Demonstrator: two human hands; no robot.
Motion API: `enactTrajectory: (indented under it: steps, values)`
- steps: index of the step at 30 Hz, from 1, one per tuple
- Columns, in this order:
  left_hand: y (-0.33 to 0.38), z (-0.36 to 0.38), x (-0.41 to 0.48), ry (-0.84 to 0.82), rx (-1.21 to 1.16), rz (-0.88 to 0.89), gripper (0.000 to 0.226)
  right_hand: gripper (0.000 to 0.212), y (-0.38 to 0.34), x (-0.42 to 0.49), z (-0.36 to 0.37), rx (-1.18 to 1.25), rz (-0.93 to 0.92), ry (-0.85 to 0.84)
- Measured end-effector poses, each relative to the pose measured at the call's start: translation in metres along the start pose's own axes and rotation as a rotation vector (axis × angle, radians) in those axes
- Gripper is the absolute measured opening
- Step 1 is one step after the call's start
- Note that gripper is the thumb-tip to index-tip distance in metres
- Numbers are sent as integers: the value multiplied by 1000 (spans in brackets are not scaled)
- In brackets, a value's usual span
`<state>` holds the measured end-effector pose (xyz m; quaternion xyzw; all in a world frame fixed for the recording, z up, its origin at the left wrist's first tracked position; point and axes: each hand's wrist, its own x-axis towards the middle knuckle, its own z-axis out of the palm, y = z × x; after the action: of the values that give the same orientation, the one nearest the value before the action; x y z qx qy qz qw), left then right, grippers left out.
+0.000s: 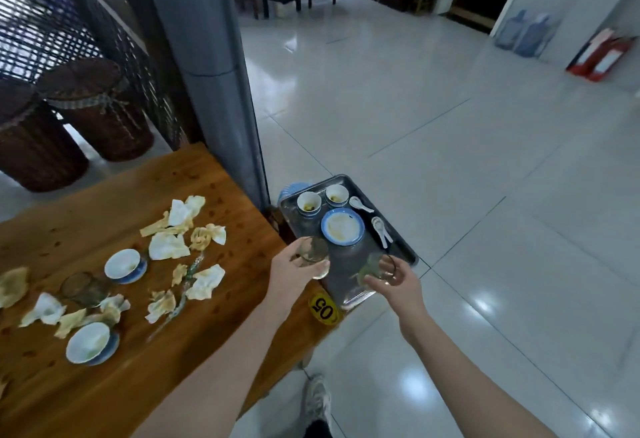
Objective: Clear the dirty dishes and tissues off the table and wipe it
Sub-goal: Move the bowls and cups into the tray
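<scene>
Left hand (pixel 291 271) grips a clear drinking glass (pixel 314 257), fingers curled round its side, held over the near left edge of the metal tray (pixel 406 249). Right hand (pixel 398 281) grips a second glass (pixel 375 269) with greenish dregs, fingers wrapped round it, over the tray's near end. Cannot tell if either glass touches the tray. The tray sits just beside the wooden table (pixel 138 368), by its corner with the yellow "05" sticker (pixel 323 307), on top of something blue (pixel 288 190) that is mostly hidden. On the tray: two small dirty cups (pixel 309 202) at the far end, a blue-rimmed plate (pixel 343 228) in the middle, and two white spoons (pixel 381 229) along the right side. Still on the table: crumpled stained tissues (pixel 180 216) scattered over the middle, two blue-and-white bowls (pixel 124 264), and another glass (pixel 81 287) between them. A grey pillar (pixel 207 56) stands close behind the table corner and the tray. Two wicker baskets (pixel 104 112) stand on the floor at far left. Water bottles (pixel 526 34) and a red box (pixel 602 56) stand along the far right wall. A shoe (pixel 317 399) shows at the bottom.
</scene>
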<state>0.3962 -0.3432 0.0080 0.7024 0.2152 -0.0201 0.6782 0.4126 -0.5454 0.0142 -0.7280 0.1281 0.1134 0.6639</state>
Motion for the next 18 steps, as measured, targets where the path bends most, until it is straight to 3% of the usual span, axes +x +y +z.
enactTrajectory:
  steps: [10,18]
  values:
    - [10,68,94,-79,-52,-137,56,50,-10,106,-52,-6,48,101]
    - [-5,107,134,-55,-2,-239,56,56,10,163,-76,-63,115,73]
